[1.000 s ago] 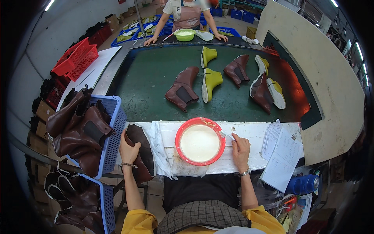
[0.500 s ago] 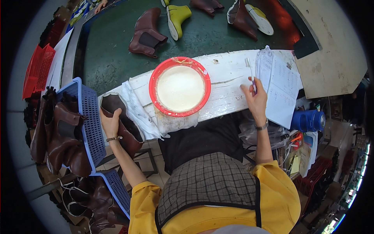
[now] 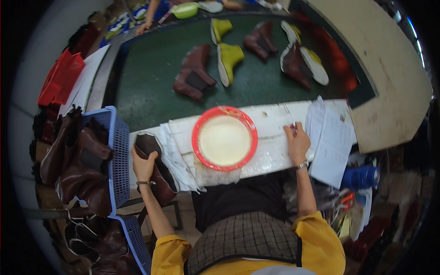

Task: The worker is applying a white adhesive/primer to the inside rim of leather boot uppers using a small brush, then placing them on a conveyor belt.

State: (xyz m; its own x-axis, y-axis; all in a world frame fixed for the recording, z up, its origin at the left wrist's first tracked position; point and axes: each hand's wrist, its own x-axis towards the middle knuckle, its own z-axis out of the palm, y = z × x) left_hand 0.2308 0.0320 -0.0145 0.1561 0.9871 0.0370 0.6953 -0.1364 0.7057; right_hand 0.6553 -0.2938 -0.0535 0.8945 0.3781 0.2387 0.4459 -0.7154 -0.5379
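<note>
My left hand [image 3: 144, 166] grips a dark brown boot upper [image 3: 164, 185] by its side at the left end of the white board, thumb over the open edge. In my right hand [image 3: 299, 145] is a thin toothbrush [image 3: 288, 111], blurred, its head pointing away from me. Between the hands stands a red basin [image 3: 195, 145] of creamy white liquid [image 3: 225, 140]. A crumpled white cloth [image 3: 176, 160] lies between the boot upper and the basin. My right hand is over the board, to the right of the basin and apart from it.
Blue plastic baskets [image 3: 120, 160] with brown boots [image 3: 89, 156] stand at the left. Brown boots [image 3: 195, 73] and yellow-green boot forms [image 3: 229, 59] lie on the green table [image 3: 146, 87]. Papers [image 3: 331, 146] and a blue flask [image 3: 360, 177] are at right. Another person's hand [image 3: 144, 27] shows far left.
The view has tilted up, so the table sits lower and more of its far side shows. My right hand with the toothbrush is slightly closer to the basin. My left hand keeps its hold.
</note>
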